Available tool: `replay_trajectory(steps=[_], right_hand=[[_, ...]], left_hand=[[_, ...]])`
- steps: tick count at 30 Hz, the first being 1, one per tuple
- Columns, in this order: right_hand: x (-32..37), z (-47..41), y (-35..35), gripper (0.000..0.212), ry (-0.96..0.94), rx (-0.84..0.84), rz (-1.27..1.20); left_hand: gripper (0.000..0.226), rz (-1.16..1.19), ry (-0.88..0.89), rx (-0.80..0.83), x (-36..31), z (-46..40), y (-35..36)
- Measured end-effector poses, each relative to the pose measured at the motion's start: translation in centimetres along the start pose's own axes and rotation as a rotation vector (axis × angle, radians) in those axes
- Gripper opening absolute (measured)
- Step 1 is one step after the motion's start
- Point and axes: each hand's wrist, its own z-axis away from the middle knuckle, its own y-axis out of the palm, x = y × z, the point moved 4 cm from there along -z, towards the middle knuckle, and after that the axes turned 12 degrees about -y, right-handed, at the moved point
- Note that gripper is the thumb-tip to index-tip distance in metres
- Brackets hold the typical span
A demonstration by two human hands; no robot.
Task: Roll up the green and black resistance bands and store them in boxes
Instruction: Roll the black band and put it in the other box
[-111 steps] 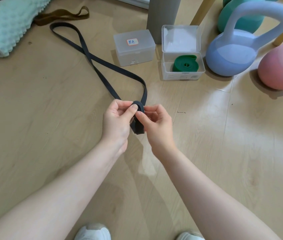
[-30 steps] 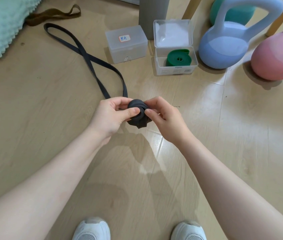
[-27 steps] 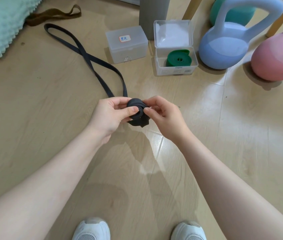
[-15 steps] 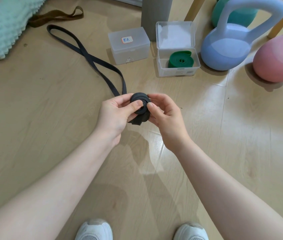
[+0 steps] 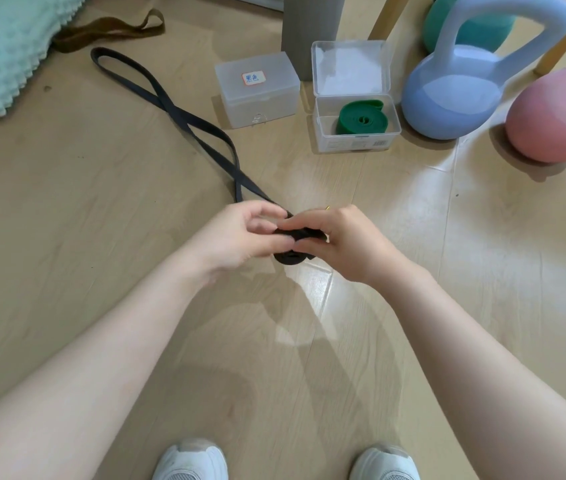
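The black resistance band [image 5: 184, 117] trails across the wooden floor from the upper left to my hands, crossing itself once. Its rolled part [image 5: 290, 257] is pinched between my left hand [image 5: 240, 237] and my right hand [image 5: 340, 242], mostly hidden by my fingers. The green band [image 5: 361, 117] lies rolled up inside the open clear box [image 5: 354, 142], whose lid stands upright. A shut frosted box [image 5: 257, 88] with a small label sits to its left.
A mint studded foam roller [image 5: 1, 53] and a brown band [image 5: 108, 27] lie at the upper left. A blue kettlebell [image 5: 454, 95], a pink one [image 5: 558, 116] and a teal one [image 5: 471, 26] stand at the upper right, near wooden legs and a grey post [image 5: 311, 26]. My white shoes [image 5: 191, 460] are below.
The roll has grown and the loose loop on the floor has shortened. My hands have tipped the roll flatter and closed over it, with my right hand now covering most of it.
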Motion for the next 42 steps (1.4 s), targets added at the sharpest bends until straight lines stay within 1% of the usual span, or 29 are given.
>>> replay_trajectory(steps=[2, 3, 6, 8, 11, 14, 17, 20, 22, 24, 26, 28, 31, 35, 37, 39, 42], right_hand=[[0.1, 0.0, 0.3, 0.029, 0.003, 0.044, 0.034], [0.1, 0.0, 0.5, 0.028, 0.019, 0.070, 0.030], [-0.8, 0.3, 1.2, 0.037, 0.113, 0.119, -0.052], [-1.6, 0.7, 1.6, 0.039, 0.204, 0.077, -0.156], [-2.7, 1.5, 2.4, 0.034, 0.323, -0.044, -0.359], [-3.1, 1.6, 2.7, 0.027, 0.312, -0.063, -0.471], [-3.2, 1.9, 2.6, 0.028, 0.321, -0.062, -0.622], [-3.3, 1.8, 2.4, 0.031, 0.285, -0.052, -0.569], [-3.2, 1.7, 2.3, 0.029, 0.281, -0.077, -0.582], [-2.8, 1.5, 2.3, 0.025, 0.252, -0.123, -0.659], [-2.2, 1.0, 2.4, 0.024, 0.225, -0.184, -0.729], [-2.0, 0.6, 2.7, 0.024, 0.240, -0.247, -0.753], [-1.9, 0.2, 3.0, 0.020, 0.261, -0.350, -0.690], [-1.3, 0.0, 2.7, 0.021, 0.330, -0.543, -0.771], [-0.8, -0.5, 2.0, 0.020, 0.359, -0.598, -0.771], [0.0, -1.3, 0.7, 0.017, 0.366, -0.603, -0.798], [2.2, -3.1, -3.2, 0.010, 0.318, -0.528, -0.754]], left_hand=[[0.022, -0.179, 0.004, -0.010, -0.3, 0.1, 0.4], [0.019, -0.196, -0.004, -0.014, -0.2, 0.0, 0.6], [0.016, -0.068, -0.057, -0.005, 0.9, -0.1, 1.1], [0.015, -0.138, -0.007, -0.062, 1.5, -0.2, 1.2], [0.013, -0.237, 0.095, -0.125, 1.7, -0.4, 1.3], [0.018, -0.240, 0.147, -0.138, 1.9, -0.7, 0.8], [0.020, -0.172, 0.160, -0.101, 1.9, -0.9, 0.0], [0.027, -0.083, 0.208, -0.076, 1.3, -0.7, -0.7], [0.030, -0.016, 0.256, -0.052, 0.9, -0.4, -0.9], [0.029, 0.138, 0.266, -0.042, 0.9, -0.2, -0.9], [0.027, 0.332, 0.233, -0.071, 1.3, -0.2, -0.9], [0.024, 0.426, 0.212, -0.108, 1.6, -0.3, -0.7], [0.021, 0.497, 0.193, -0.146, 1.5, -0.4, -0.5], [0.020, 0.542, 0.210, -0.148, 0.7, -0.7, -0.4], [0.019, 0.566, 0.212, -0.164, -0.1, -0.7, -0.5], [0.017, 0.591, 0.197, -0.172, -1.4, -0.4, -1.0], [0.021, 0.595, 0.184, -0.145, -4.8, 0.9, -2.1]])
